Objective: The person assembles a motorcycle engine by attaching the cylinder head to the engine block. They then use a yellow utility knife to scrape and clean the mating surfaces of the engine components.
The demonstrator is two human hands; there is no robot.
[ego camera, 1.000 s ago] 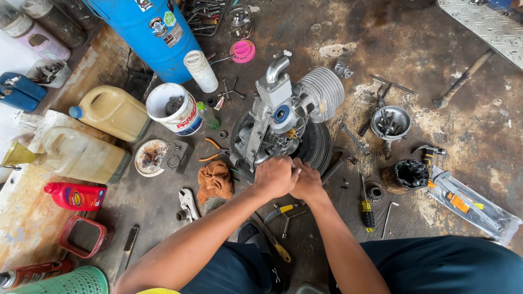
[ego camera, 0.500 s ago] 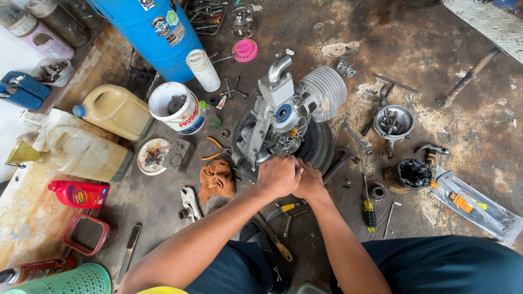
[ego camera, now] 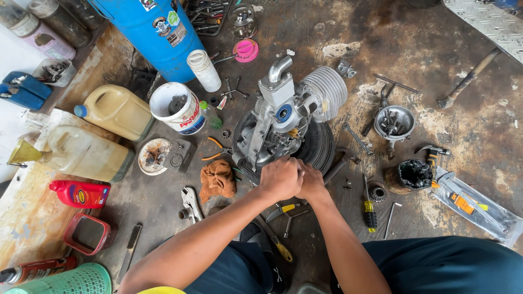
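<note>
A stained, oily concrete floor carries everything. A black tyre lies at its middle. To the left lie two yellowish jugs, a red bottle and a brown rag. To the right lie a metal bowl, a yellow-handled screwdriver and a hammer.

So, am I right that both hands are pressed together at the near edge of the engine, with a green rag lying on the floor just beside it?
Not quite: the rag is orange-brown, not green, as the head view shows. The rest holds: the left hand and right hand are pressed together at the near edge of the engine, and the rag lies on the floor just beside it.
</note>
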